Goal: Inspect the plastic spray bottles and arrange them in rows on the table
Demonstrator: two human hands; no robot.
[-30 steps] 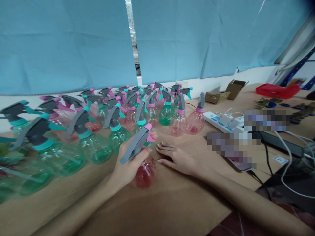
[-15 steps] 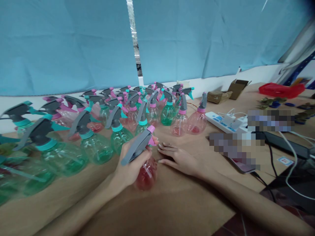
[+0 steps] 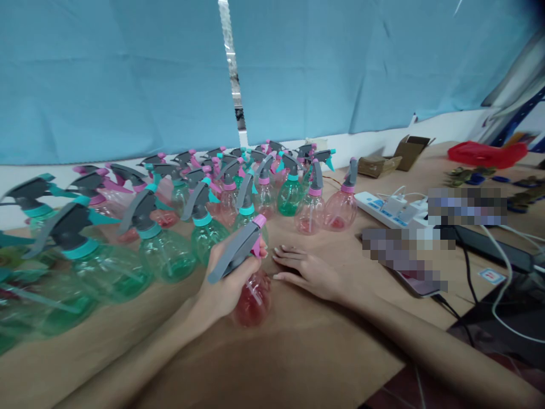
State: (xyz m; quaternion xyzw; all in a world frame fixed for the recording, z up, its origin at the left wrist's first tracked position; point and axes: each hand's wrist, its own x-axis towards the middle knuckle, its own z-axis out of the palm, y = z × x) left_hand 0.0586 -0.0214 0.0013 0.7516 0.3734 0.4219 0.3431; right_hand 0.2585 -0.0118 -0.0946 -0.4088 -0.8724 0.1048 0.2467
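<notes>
A pink spray bottle with a grey and pink trigger head stands upright near the middle of the table. Wrapped round its neck, under the grey lever, is my left hand. My right hand lies flat just right of the bottle, fingers stretched towards it, holding nothing. Close behind my left hand are green bottles with turquoise collars, among them one green bottle. Beyond my right hand stand two pink bottles, the nearer being a pink spray bottle.
Several more spray bottles crowd the left and back. To the right are a white power strip, a phone with a cable, a black device, an open cardboard box and a red plastic bag. A blue curtain hangs behind.
My left hand and the trigger head have shifted very slightly, with the hand still round the bottle's neck. My right hand is nearly unmoved.
</notes>
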